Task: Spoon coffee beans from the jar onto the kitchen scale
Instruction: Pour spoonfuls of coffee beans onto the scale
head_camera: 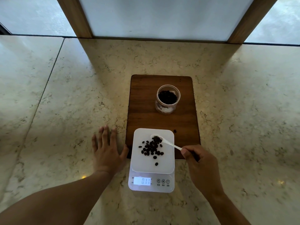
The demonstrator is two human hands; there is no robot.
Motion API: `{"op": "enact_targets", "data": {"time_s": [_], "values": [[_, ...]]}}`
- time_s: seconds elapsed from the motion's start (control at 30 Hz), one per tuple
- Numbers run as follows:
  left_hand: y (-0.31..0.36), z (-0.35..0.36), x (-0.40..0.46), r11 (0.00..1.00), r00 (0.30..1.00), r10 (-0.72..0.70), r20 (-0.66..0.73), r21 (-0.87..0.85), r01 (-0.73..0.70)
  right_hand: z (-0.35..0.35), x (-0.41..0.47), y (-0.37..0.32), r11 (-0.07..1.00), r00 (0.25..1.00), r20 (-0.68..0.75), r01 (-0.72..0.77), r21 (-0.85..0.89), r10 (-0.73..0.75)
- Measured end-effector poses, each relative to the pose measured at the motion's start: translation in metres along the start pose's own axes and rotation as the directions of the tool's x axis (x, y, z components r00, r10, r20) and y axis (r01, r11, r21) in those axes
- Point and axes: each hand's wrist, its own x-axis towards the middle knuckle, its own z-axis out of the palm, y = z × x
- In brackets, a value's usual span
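Right hand [200, 161] fingers pinch spoon [164, 141] handle, bowl over scale [152, 159] centre; tip slowly, keep beans [151, 148] on platform. Left hand [106, 150] flat, released, on worktop [65, 95].

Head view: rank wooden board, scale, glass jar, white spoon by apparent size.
1. Wooden board, largest
2. Kitchen scale, nearer the camera, so somewhat flattered
3. Glass jar
4. White spoon, smallest; its handle end is hidden in the right hand

The scale [151, 181] display reads 011; one of its 3 round buttons is marked T.
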Motion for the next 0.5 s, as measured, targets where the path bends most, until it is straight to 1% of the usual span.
{"op": "enact_targets", "data": {"time_s": [0.2,0.33,0.4,0.43,0.5], "values": [[0.000,0.002,0.000,1.000,1.000,0.001,-0.012,-0.005,-0.001,0.000,0.000,0.001,0.994,0.991,-0.072,0.110,-0.022,-0.111],[-0.001,0.003,0.000,1.000,1.000,-0.001,-0.009,0.005,0.001,0.003,-0.002,0.004,0.994,0.991,-0.078,0.107,-0.017,-0.108],[-0.002,0.004,0.001,1.000,1.000,0.000,-0.010,0.003,0.000,0.004,-0.004,0.005,0.997,0.995,-0.075,0.074,0.013,-0.073],[-0.002,0.004,0.001,1.000,1.000,0.001,-0.012,0.004,-0.001,0.005,-0.005,0.007,0.999,0.997,-0.069,0.034,0.040,-0.031],[-0.002,0.005,0.001,1.000,1.000,-0.001,-0.016,0.002,0.001,0.008,-0.008,0.011,0.988,0.994,-0.037,-0.095,0.124,0.100]]}}
